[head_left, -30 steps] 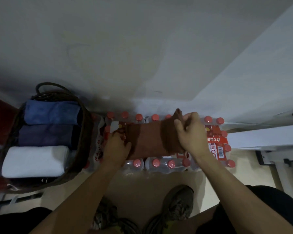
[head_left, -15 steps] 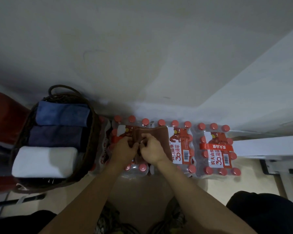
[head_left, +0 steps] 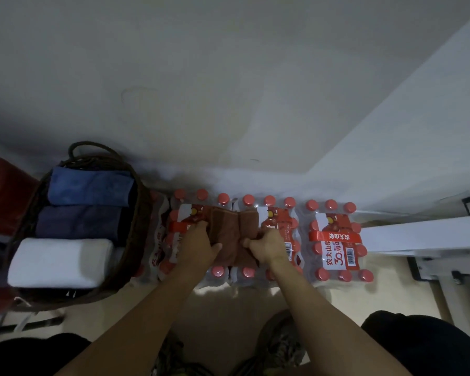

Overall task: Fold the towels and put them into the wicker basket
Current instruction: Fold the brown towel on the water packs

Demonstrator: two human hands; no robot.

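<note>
The left hand (head_left: 198, 246) lies on the left edge of a brown towel (head_left: 229, 232), fingers curled onto the cloth and gripping it. The right hand (head_left: 267, 245) pinches the towel's right side, thumb pointing inward. The towel is folded small and lies on shrink-wrapped packs of red-capped water bottles (head_left: 334, 237), which stand in a row on the floor against the wall (head_left: 201, 90).

At the far left stands the wicker basket (head_left: 139, 213), just beside the packs. It holds three folded towels side by side: a blue towel (head_left: 90, 187) at the back, a dark navy towel (head_left: 76, 222) in the middle, and a white towel (head_left: 57, 263) nearest. A red object (head_left: 3, 194), cut off by the frame, lies beyond the basket. The person's shoes (head_left: 280, 346) show on the pale floor (head_left: 228, 308) below.
</note>
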